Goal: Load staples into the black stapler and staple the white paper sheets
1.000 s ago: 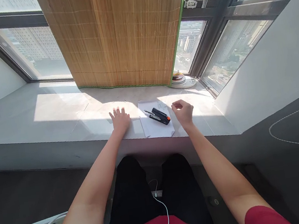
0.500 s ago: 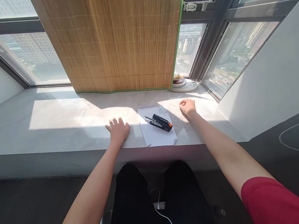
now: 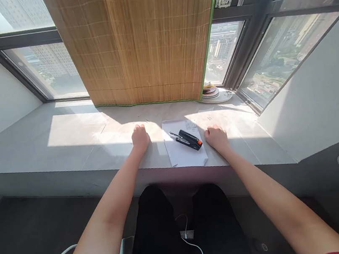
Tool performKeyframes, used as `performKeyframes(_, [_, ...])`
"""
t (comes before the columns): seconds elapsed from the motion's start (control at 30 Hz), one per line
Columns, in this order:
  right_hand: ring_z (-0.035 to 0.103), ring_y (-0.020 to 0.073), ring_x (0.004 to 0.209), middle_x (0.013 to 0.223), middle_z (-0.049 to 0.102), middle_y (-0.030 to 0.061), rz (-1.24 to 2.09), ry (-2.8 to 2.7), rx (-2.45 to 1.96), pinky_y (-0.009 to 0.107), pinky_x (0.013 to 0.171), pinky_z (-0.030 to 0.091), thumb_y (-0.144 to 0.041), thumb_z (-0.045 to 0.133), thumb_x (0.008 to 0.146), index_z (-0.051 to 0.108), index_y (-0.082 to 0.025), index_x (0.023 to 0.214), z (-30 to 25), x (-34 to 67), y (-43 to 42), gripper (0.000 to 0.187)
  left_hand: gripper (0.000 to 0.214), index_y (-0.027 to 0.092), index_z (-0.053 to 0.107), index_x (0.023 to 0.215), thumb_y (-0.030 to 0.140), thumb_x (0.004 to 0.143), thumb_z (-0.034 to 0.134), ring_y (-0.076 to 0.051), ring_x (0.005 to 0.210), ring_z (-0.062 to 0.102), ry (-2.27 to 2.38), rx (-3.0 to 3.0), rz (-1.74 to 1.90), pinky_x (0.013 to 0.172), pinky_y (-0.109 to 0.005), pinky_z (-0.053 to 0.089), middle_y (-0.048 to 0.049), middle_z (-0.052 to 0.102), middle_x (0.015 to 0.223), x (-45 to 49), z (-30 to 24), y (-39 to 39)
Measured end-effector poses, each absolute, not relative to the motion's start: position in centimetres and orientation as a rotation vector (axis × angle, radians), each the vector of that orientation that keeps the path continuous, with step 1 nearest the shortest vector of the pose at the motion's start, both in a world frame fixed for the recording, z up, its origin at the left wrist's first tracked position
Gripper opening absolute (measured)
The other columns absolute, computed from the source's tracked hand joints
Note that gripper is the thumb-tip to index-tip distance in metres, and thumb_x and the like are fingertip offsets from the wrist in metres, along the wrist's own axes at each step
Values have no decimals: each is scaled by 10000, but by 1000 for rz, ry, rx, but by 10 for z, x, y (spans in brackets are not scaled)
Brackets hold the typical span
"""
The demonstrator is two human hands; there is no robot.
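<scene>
While both arms reach forward over the pale windowsill (image 3: 75,156), the left hand (image 3: 140,136) is curled into a loose fist to the left of the paper (image 3: 186,156), apart from it. The right hand (image 3: 217,137) is also curled, with its fingers folded in, just beside the paper's right edge. Whether either palm hides something small cannot be told.

Between the two hands, the white paper lies flat near the sill's front edge, its lower right corner slightly bent and some dark marks near its top right. On it, slanting down to the right, rests a black stapler (image 3: 191,139) with an orange spot at its right end and a silvery part jutting out at its left; neither hand touches it.

Farther back, a stack of plates (image 3: 211,94) stands in the right corner of the sill, partly behind a hanging bamboo blind (image 3: 140,42) edged in green. Grey window frames (image 3: 24,39) show on both sides of the blind. Nearer the body, a white cable (image 3: 196,246) runs down between dark-clad legs (image 3: 157,235).
</scene>
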State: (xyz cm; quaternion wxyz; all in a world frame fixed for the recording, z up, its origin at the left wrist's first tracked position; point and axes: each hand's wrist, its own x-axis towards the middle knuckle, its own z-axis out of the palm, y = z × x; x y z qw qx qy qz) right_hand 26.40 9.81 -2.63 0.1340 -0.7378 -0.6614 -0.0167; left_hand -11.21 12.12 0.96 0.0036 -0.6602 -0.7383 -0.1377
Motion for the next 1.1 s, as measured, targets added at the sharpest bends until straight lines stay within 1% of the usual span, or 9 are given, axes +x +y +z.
performKeyframes(0.13, [652, 316, 1106, 1119, 716, 195, -52, -1930, -2174, 411, 927, 445, -237, 418, 1035, 754, -156, 995, -18, 255, 95, 348, 490, 134, 612, 1475, 125, 1022, 426, -278, 1509, 494, -2152, -2301, -623, 1214, -369, 423, -184, 536, 1617, -118, 15, 164])
performKeyframes(0.27, [659, 307, 1106, 1101, 723, 187, -40, -1924, -2171, 397, 938, 442, -235, 425, 1039, 758, -157, 984, -13, 255, 96, 347, 412, 135, 725, 1287, 99, 1034, 402, -307, 1287, 655, -2215, -2328, -600, 1115, -407, 491, -185, 716, 1346, -120, 6, 176])
performKeyframes(0.37, [657, 302, 1105, 1097, 724, 185, -40, -1925, -2165, 393, 948, 440, -234, 420, 1037, 762, -156, 994, -13, 256, 95, 353, 336, 142, 725, 1198, 133, 1065, 416, -303, 1195, 666, -2228, -2253, -630, 1040, -400, 511, -174, 719, 1261, -120, -2, 167])
performKeyframes(0.53, [646, 300, 1088, 1101, 720, 183, -23, -1928, -2149, 395, 941, 439, -247, 412, 1038, 758, -158, 999, -14, 257, 95, 359, 302, 149, 709, 1096, 119, 1061, 410, -318, 1191, 636, -2171, -2218, -606, 1070, -422, 478, -178, 709, 1165, -116, -4, 144])
performKeyframes(0.67, [640, 297, 1108, 1129, 722, 192, -20, -1918, -2144, 388, 948, 432, -232, 410, 1035, 756, -150, 1020, -15, 257, 96, 356, 318, 166, 703, 1131, 97, 1020, 413, -354, 1178, 635, -2140, -2236, -612, 1031, -458, 489, -191, 693, 1159, -107, -2, 126])
performKeyframes(0.83, [642, 302, 1114, 1133, 719, 195, -7, -1909, -2148, 393, 958, 435, -230, 408, 1036, 755, -149, 1020, -15, 257, 97, 356, 291, 179, 647, 1241, 117, 1036, 450, -269, 1070, 644, -2071, -2346, -1144, 955, -395, 531, -141, 657, 1182, -77, 0, 112])
performKeyframes(0.93, [642, 307, 1128, 1148, 713, 197, 4, -1903, -2140, 402, 975, 433, -232, 407, 1042, 751, -148, 1035, -15, 257, 97, 354, 247, 180, 683, 1083, 167, 1064, 437, -224, 950, 640, -2071, -2402, -1407, 908, -382, 542, -131, 642, 1159, -54, 7, 114])
performKeyframes(1.03, [643, 314, 1127, 1147, 710, 200, 20, -1902, -2130, 414, 982, 434, -228, 396, 1043, 749, -150, 1039, -15, 258, 97, 362, 268, 194, 656, 909, 217, 1070, 443, -181, 761, 595, -2158, -2507, -1568, 821, -382, 540, -96, 673, 1005, -36, 17, 120])
performKeyframes(1.1, [645, 315, 1126, 1146, 711, 202, 22, -1901, -2130, 415, 982, 436, -223, 392, 1041, 750, -150, 1040, -15, 258, 97, 365, 249, 193, 656, 899, 213, 1051, 459, -152, 660, 541, -2289, -2555, -1813, 734, -361, 533, -64, 650, 875, -30, 22, 123])
